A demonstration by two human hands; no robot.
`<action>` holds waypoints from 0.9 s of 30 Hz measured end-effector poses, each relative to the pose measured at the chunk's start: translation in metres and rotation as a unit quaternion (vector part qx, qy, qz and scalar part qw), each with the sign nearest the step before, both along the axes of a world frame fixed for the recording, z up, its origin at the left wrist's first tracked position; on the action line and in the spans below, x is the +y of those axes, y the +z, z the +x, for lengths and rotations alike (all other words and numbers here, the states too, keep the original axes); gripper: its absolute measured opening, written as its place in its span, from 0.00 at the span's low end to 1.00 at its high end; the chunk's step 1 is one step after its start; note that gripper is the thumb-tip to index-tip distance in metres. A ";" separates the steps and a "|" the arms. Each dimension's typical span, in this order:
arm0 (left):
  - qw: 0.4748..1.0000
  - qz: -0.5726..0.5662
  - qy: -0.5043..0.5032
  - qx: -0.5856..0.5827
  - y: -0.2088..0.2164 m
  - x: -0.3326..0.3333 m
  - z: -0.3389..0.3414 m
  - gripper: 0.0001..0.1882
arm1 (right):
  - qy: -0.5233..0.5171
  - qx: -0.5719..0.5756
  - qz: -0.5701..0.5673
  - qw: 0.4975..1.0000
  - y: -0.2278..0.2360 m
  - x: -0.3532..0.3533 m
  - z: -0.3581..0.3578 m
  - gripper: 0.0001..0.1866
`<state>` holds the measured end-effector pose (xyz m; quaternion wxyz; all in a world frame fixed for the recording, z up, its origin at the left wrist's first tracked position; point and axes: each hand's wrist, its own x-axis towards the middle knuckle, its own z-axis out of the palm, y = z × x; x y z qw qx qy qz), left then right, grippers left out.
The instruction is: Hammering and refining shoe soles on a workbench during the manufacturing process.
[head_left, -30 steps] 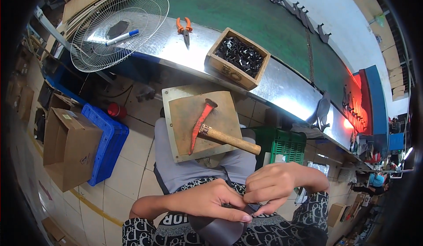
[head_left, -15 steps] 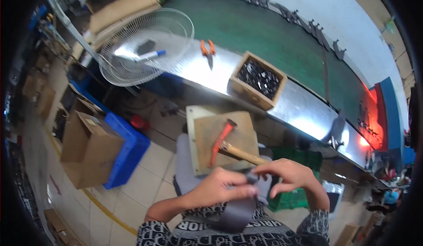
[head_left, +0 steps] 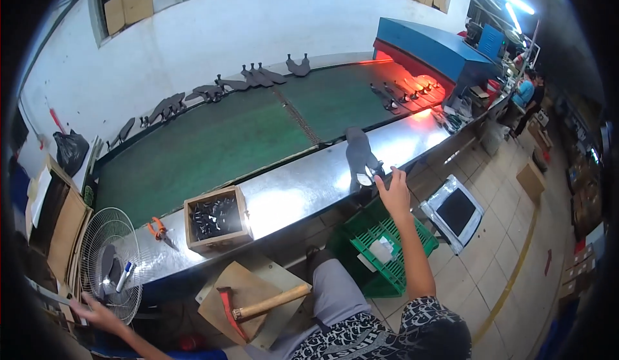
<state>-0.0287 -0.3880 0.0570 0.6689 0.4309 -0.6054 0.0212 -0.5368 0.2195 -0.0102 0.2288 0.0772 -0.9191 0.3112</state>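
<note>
My right hand [head_left: 394, 192] reaches to the metal ledge with its fingers apart, right beside a small pile of flat dark grey pieces [head_left: 358, 150] with black and shiny ends; whether the fingertips touch them I cannot tell. My left hand [head_left: 97, 311] is stretched out at the lower left, fingers spread, close to the wire fan guard [head_left: 138, 257]. Behind the guard lie a dark flat piece [head_left: 111, 268] and a blue-and-white marker [head_left: 124, 276]. A hammer [head_left: 271, 302] with a red head and wooden handle rests on a brown pad [head_left: 242, 279] before me.
On the ledge stand a wooden box [head_left: 245, 228] of small black parts and orange-handled pliers [head_left: 158, 230]. Beyond runs a green conveyor belt [head_left: 206, 140], with grey pieces along its far edge and a red-lit blue machine [head_left: 425, 44]. A green crate [head_left: 361, 231] sits below my right arm.
My hands have parted: the left went out to the fan, the right to the grey pieces on the ledge. The grey piece they held is out of both hands. My view has turned right.
</note>
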 end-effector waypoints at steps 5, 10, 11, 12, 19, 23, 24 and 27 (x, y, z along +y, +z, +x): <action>0.971 0.099 -0.188 -0.111 0.000 0.134 -0.103 0.26 | 0.038 -0.125 -0.028 0.991 -0.040 0.011 -0.098 0.26; 0.933 0.119 -0.269 -0.206 0.008 0.215 -0.150 0.22 | -0.066 0.111 0.067 0.989 -0.027 0.037 -0.153 0.12; 0.933 0.098 -0.244 -0.247 0.009 0.223 -0.146 0.20 | -0.040 0.250 0.031 0.967 -0.013 0.026 -0.158 0.15; 0.927 0.107 -0.258 -0.252 0.012 0.227 -0.142 0.19 | -0.082 0.239 0.094 0.963 0.004 0.021 -0.161 0.16; 0.879 0.044 -0.345 -0.325 0.030 0.292 -0.167 0.33 | 0.150 0.435 0.130 0.878 0.155 -0.051 -0.065 0.21; 0.820 0.041 -0.524 -0.228 0.062 0.324 -0.189 0.46 | 0.490 0.381 0.178 0.764 0.200 -0.126 0.090 0.17; 0.791 0.041 -0.583 -0.180 0.071 0.327 -0.190 0.48 | 0.575 0.321 0.158 0.736 0.203 -0.131 0.123 0.17; 0.720 0.223 -0.644 -0.132 0.072 0.323 -0.155 0.44 | 0.674 0.351 0.073 0.646 0.187 -0.170 0.193 0.19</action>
